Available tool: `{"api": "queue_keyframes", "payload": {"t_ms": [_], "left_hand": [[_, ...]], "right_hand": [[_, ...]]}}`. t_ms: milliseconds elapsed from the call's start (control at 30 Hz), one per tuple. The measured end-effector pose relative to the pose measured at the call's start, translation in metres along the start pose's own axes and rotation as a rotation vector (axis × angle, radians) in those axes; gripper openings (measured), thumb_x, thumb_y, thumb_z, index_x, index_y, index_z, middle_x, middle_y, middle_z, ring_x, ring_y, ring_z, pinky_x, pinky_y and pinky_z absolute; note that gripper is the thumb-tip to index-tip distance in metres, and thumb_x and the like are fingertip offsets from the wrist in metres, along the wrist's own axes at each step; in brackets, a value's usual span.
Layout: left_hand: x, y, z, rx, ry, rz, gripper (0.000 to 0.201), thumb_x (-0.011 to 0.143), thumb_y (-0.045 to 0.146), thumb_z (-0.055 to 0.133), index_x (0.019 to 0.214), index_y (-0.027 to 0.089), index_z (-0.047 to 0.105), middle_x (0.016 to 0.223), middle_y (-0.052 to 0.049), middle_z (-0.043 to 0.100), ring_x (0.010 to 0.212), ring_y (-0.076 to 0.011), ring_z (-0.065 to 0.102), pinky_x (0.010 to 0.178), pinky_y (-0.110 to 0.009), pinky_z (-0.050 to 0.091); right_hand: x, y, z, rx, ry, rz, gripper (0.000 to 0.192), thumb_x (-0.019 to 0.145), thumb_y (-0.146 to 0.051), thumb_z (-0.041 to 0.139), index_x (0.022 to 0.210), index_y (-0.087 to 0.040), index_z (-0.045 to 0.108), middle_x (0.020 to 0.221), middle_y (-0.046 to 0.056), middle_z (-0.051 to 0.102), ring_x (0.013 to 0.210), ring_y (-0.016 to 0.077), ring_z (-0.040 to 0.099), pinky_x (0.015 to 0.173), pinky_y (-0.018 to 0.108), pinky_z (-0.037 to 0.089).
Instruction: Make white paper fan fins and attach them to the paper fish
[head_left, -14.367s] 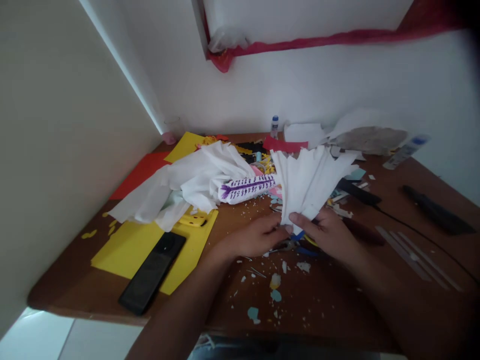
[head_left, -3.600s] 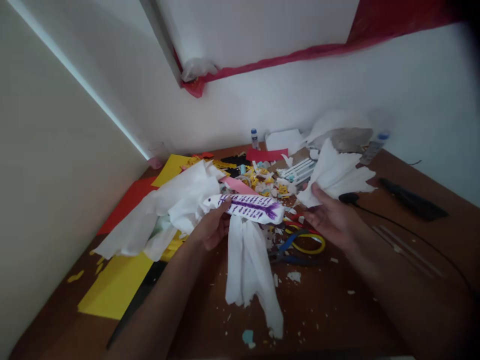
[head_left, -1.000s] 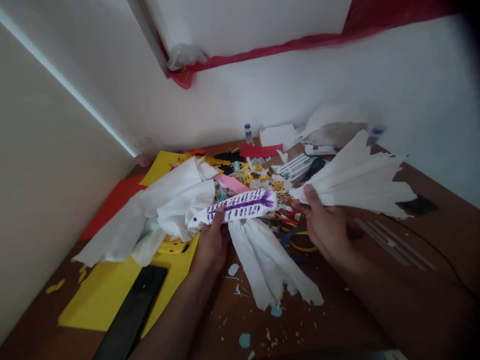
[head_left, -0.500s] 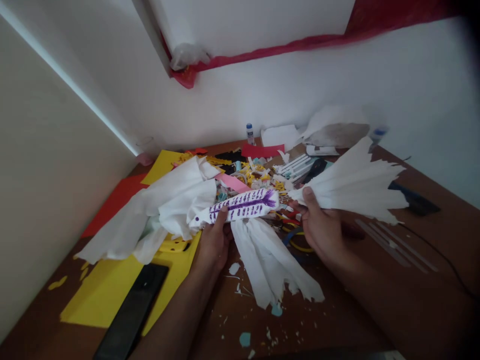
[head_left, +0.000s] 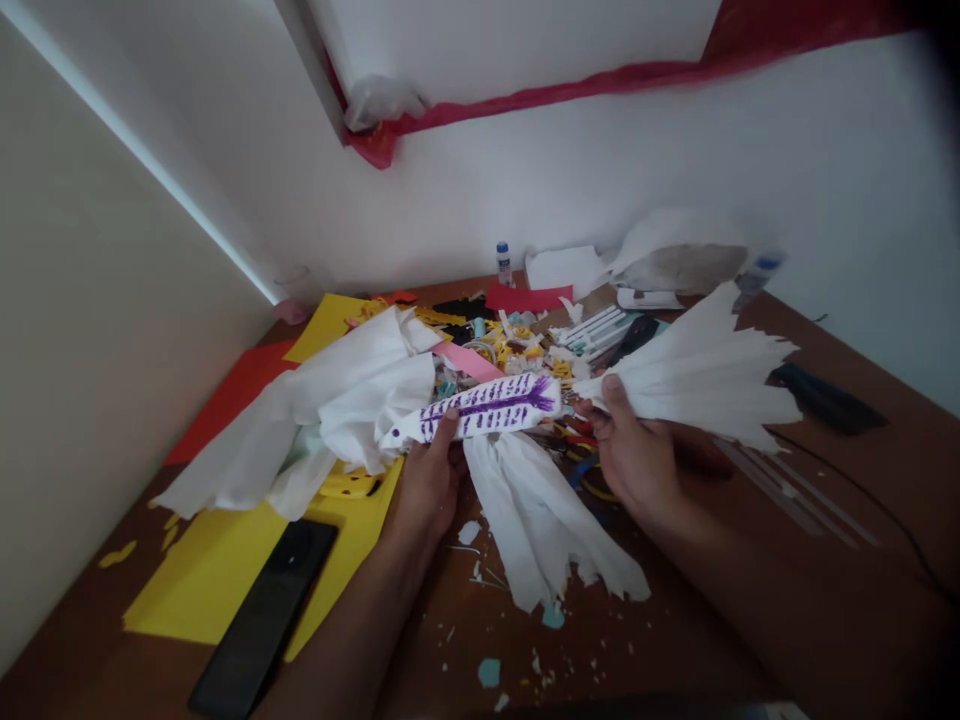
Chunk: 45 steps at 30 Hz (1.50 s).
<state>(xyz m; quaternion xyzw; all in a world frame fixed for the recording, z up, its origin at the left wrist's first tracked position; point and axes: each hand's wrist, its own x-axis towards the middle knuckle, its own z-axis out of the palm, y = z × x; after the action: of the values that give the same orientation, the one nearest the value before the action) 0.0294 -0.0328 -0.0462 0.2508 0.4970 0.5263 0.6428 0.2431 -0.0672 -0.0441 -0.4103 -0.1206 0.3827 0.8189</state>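
A white paper fish (head_left: 487, 408) with purple markings lies across my left hand (head_left: 433, 468), thumb on top and fingers beneath it. White crepe paper (head_left: 551, 525) hangs from its near side, with a ragged lower end. My right hand (head_left: 634, 440) pinches the gathered end of a fan-shaped white crepe paper piece (head_left: 712, 370), just right of the fish's tail end. Whether that piece is joined to the fish I cannot tell. A crumpled white crepe paper sheet (head_left: 300, 425) spreads left of the fish's head.
A black phone (head_left: 266, 615) lies on yellow paper (head_left: 187, 580) at the near left. Red paper (head_left: 225, 400) is farther left. Behind the fish are paper scraps (head_left: 517, 350), a glue stick (head_left: 503, 262) and white sticks (head_left: 600, 330). Clear strips (head_left: 795, 490) and a cable lie at right.
The fan-shaped crepe paper and my right hand have shifted slightly left. My left hand keeps its hold on the fish. The view has moved a little.
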Motion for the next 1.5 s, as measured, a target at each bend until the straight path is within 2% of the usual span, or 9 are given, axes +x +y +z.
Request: {"api": "queue_keyframes", "payload": {"t_ms": [167, 267, 600, 967, 1333, 1500], "left_hand": [[-0.0003, -0.0012, 0.0004, -0.025, 0.02, -0.005, 0.037, 0.091, 0.037, 0.088, 0.118, 0.015, 0.075, 0.099, -0.011, 0.086, 0.078, -0.0218, 0.082, 0.074, -0.03, 0.065], [0.0006, -0.0012, 0.0001, -0.03, 0.023, -0.007, 0.032, 0.092, 0.036, 0.086, 0.115, 0.015, 0.076, 0.103, -0.011, 0.086, 0.08, -0.0215, 0.082, 0.074, -0.029, 0.065], [-0.0018, 0.0021, 0.0019, -0.013, 0.023, -0.002, 0.032, 0.091, 0.037, 0.087, 0.111, 0.014, 0.077, 0.102, -0.012, 0.086, 0.08, -0.0236, 0.082, 0.08, -0.034, 0.065], [-0.0018, -0.0002, 0.0015, -0.001, 0.024, 0.003, 0.035, 0.093, 0.039, 0.085, 0.116, 0.014, 0.076, 0.105, -0.012, 0.086, 0.083, -0.0231, 0.082, 0.085, -0.035, 0.065], [-0.0029, -0.0002, 0.002, -0.015, 0.011, 0.005, 0.031, 0.094, 0.036, 0.084, 0.115, 0.015, 0.077, 0.104, -0.012, 0.086, 0.084, -0.0241, 0.083, 0.079, -0.034, 0.066], [-0.002, -0.0017, 0.0015, -0.035, 0.021, 0.004, 0.035, 0.092, 0.035, 0.086, 0.119, 0.015, 0.076, 0.105, -0.012, 0.086, 0.081, -0.0229, 0.083, 0.078, -0.032, 0.066]], "right_hand": [[0.0, 0.0023, -0.0001, -0.011, -0.005, -0.001, 0.039, 0.074, -0.042, 0.099, 0.099, -0.023, 0.077, 0.113, 0.003, 0.079, 0.085, 0.0164, 0.073, 0.074, 0.03, 0.069], [-0.0007, 0.0033, 0.0006, -0.024, -0.009, 0.004, 0.038, 0.073, -0.044, 0.099, 0.095, -0.024, 0.076, 0.109, 0.003, 0.08, 0.08, 0.0168, 0.073, 0.075, 0.032, 0.07], [-0.0012, 0.0064, 0.002, 0.008, -0.02, -0.001, 0.038, 0.075, -0.041, 0.1, 0.102, -0.025, 0.079, 0.11, 0.0, 0.08, 0.078, 0.0139, 0.072, 0.073, 0.03, 0.069], [-0.0032, 0.0083, 0.0037, 0.009, -0.031, 0.006, 0.041, 0.073, -0.042, 0.101, 0.102, -0.023, 0.078, 0.107, 0.0, 0.077, 0.08, 0.0145, 0.071, 0.07, 0.03, 0.069], [-0.0054, 0.01, 0.0045, -0.022, -0.023, 0.026, 0.035, 0.077, -0.041, 0.097, 0.103, -0.026, 0.079, 0.114, 0.002, 0.081, 0.091, 0.0186, 0.075, 0.072, 0.031, 0.068], [-0.0062, 0.0097, 0.0067, -0.022, -0.012, 0.027, 0.036, 0.075, -0.041, 0.098, 0.101, -0.023, 0.08, 0.108, 0.003, 0.081, 0.086, 0.0184, 0.074, 0.07, 0.031, 0.067]]}}
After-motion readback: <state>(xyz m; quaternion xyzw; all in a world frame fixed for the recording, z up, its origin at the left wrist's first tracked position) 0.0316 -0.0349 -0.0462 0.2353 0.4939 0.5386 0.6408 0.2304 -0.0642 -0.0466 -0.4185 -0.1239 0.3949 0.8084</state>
